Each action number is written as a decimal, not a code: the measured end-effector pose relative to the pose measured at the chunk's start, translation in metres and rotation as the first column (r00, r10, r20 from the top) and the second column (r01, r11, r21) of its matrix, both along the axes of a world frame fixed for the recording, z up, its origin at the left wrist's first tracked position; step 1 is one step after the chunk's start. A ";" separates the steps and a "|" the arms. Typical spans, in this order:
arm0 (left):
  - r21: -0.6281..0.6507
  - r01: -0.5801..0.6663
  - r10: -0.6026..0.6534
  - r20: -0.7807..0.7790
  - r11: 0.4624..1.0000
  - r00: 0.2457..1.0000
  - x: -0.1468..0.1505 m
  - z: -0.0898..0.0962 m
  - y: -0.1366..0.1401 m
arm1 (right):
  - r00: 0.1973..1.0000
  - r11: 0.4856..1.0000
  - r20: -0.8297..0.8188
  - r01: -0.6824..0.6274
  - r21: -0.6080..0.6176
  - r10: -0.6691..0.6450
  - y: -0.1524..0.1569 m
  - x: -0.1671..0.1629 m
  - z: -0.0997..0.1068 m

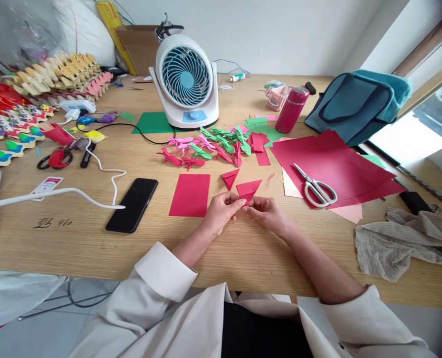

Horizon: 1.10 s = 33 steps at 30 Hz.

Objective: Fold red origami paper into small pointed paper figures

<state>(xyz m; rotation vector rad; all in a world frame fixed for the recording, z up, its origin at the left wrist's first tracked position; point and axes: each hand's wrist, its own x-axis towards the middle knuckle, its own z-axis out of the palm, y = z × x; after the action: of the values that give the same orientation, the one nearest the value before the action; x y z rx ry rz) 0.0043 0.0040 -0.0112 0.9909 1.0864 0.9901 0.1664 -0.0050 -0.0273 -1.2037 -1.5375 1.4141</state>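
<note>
Between my two hands is a small piece of folded red paper [248,189], its wide pointed edge facing away from me. My left hand [224,211] pinches its left lower side with thumb and fingers. On the other side, my right hand [268,213] grips the lower right part, fingers curled. Just beyond lies another folded red paper triangle [230,178]. A flat red paper rectangle [190,195] rests left of my hands. Farther back is a pile of folded paper figures [221,141] in green, pink and red, with folded red strips [259,144] beside it.
A white fan [186,74] stands behind the figures. Scissors [315,186] lie on large red sheets [340,166] at right, near a red flask [291,109], a blue bag [359,104] and a crumpled cloth [385,243]. At left are a phone [132,205] and white cable [75,191].
</note>
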 end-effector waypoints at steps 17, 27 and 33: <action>0.081 0.088 -0.081 -0.084 0.993 0.993 -0.002 -0.003 0.001 | 1.000 0.998 0.024 0.003 0.058 -0.005 -0.003 0.000 0.001; 0.087 0.068 -0.062 -0.067 0.994 0.996 -0.003 -0.003 0.002 | 1.000 1.000 0.007 -0.013 0.024 0.012 0.000 0.002 0.000; 0.142 0.013 -0.003 -0.070 0.990 0.998 -0.005 -0.006 0.005 | 1.000 1.000 0.020 -0.004 0.025 0.003 -0.001 0.001 0.000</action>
<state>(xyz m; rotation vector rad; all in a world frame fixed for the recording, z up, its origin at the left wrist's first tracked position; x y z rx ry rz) -0.0007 0.0086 -0.0171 1.1526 1.0798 1.0442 0.1673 -0.0065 -0.0273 -1.2043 -1.5668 1.3851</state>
